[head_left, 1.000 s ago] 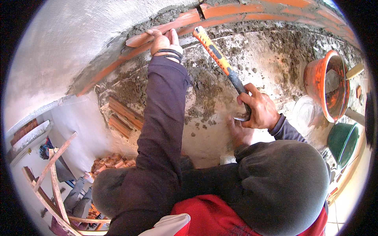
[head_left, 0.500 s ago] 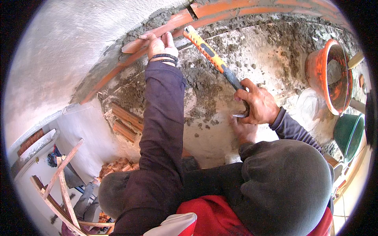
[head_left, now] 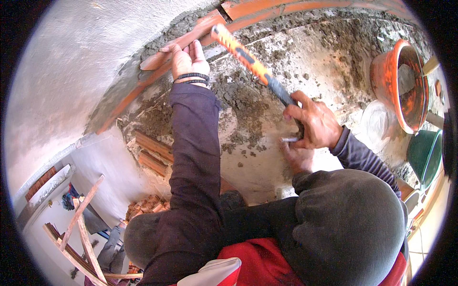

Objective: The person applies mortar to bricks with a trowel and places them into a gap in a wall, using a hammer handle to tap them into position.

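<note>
A thin orange clay brick (head_left: pixel 201 29) lies in grey mortar on top of a curved brick course beside the white wall. My left hand (head_left: pixel 189 61), with dark bead bracelets at the wrist, has its fingers closed on the brick's near side. In my right hand (head_left: pixel 318 125) is a hammer (head_left: pixel 248 59), gripped close to its metal head. Its orange and black handle points away from me, and the tip is beside the brick's right end. The fingers wrap over the head, hiding part of it. Below that hand shows my bare foot (head_left: pixel 299 157).
Mortar crumbs (head_left: pixel 243 105) litter the pale surface. At right stand an orange bucket (head_left: pixel 385 78) and a green bucket (head_left: pixel 420 155). Loose bricks (head_left: pixel 153 145) lie left of my left forearm. Lower down are wooden poles (head_left: pixel 81 219) and another person's grey-clad leg (head_left: pixel 112 248).
The whole view has shifted slightly. The hammer's handle tip has come a little closer to the brick's right end and is blurred. My left hand stays on the brick.
</note>
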{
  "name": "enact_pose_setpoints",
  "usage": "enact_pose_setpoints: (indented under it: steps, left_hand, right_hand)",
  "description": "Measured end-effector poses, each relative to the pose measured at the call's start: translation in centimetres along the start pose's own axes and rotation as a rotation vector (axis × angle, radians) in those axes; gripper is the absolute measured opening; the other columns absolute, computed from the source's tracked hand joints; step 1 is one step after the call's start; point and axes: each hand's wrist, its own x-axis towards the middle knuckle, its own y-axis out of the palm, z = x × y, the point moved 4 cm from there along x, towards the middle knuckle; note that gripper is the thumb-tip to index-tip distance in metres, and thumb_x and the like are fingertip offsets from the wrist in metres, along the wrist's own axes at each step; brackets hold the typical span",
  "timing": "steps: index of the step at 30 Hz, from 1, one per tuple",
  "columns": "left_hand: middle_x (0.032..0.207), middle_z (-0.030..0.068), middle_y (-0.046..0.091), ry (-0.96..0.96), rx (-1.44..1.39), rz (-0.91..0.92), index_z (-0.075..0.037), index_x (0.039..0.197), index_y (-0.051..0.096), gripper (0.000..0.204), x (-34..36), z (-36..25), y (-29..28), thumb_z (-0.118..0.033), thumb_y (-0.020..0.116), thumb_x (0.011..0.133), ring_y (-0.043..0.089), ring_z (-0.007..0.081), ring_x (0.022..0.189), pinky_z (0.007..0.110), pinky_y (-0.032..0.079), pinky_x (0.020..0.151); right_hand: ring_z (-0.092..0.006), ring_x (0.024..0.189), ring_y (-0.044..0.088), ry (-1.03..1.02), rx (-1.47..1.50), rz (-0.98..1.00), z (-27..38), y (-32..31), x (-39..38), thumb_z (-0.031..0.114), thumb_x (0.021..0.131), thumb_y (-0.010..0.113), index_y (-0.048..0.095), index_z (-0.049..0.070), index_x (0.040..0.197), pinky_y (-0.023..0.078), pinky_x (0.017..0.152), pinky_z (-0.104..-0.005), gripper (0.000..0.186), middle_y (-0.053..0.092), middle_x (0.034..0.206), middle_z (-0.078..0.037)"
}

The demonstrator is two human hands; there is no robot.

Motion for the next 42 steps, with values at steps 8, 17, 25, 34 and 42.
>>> enact_pose_setpoints:
  steps: [8, 17, 25, 34, 42]
  left_hand:
    - [0.125, 0.0131, 0.053, 0.006, 0.01, -0.005, 0.004, 0.125, 0.046, 0.065, -0.5, -0.8, -0.1, -0.049, 0.062, 0.089, 0.055, 0.0232, 0.115, 0.032, 0.052, 0.1]
    - [0.129, 0.0158, 0.05, -0.05, -0.025, -0.051, 0.0, 0.123, 0.05, 0.038, -0.7, -0.7, 0.3, -0.026, 0.059, 0.097, 0.052, 0.0301, 0.119, 0.042, 0.057, 0.093]
    - [0.119, 0.0123, 0.052, -0.057, 0.071, 0.087, 0.008, 0.132, 0.04, 0.081, -0.4, -0.7, -0.4, -0.049, 0.071, 0.084, 0.056, 0.0228, 0.113, 0.031, 0.054, 0.095]
    - [0.113, 0.0072, 0.058, -0.167, 0.15, -0.031, -0.003, 0.133, 0.042, 0.07, -0.6, -0.6, -0.9, -0.05, 0.066, 0.087, 0.06, 0.0187, 0.097, 0.033, 0.053, 0.082]
    - [0.096, -0.0001, 0.061, -0.162, 0.229, -0.009, -0.008, 0.112, 0.051, 0.07, -0.9, 0.1, -0.9, -0.066, 0.068, 0.077, 0.054, 0.0117, 0.078, 0.03, 0.047, 0.074]
  right_hand:
    - [-0.0369, 0.074, 0.062, 0.014, 0.009, 0.006, 0.3, -0.3, 0.2, 0.029, 0.052, 0.085, 0.056, 0.014, 0.098, 0.051, 0.067, -0.0467, 0.056, 0.049, 0.111, -0.014]
    - [-0.0389, 0.076, 0.06, -0.039, 0.079, -0.005, 0.7, 0.4, 0.6, 0.027, 0.052, 0.083, 0.055, 0.014, 0.097, 0.049, 0.065, -0.0481, 0.055, 0.048, 0.106, -0.014]
    - [-0.04, 0.08, 0.062, -0.026, 0.075, 0.029, 1.5, -0.2, 1.1, 0.026, 0.051, 0.086, 0.058, 0.015, 0.101, 0.052, 0.069, -0.0488, 0.059, 0.05, 0.112, -0.016]
    - [-0.0419, 0.082, 0.061, -0.018, 0.091, -0.006, 2.3, -0.4, 1.4, 0.022, 0.048, 0.084, 0.057, 0.014, 0.101, 0.052, 0.07, -0.0485, 0.06, 0.05, 0.115, -0.017]
    - [-0.0433, 0.08, 0.06, -0.041, 0.078, -0.026, 2.4, -0.6, 1.5, 0.02, 0.046, 0.083, 0.057, 0.014, 0.098, 0.051, 0.069, -0.05, 0.059, 0.05, 0.111, -0.017]
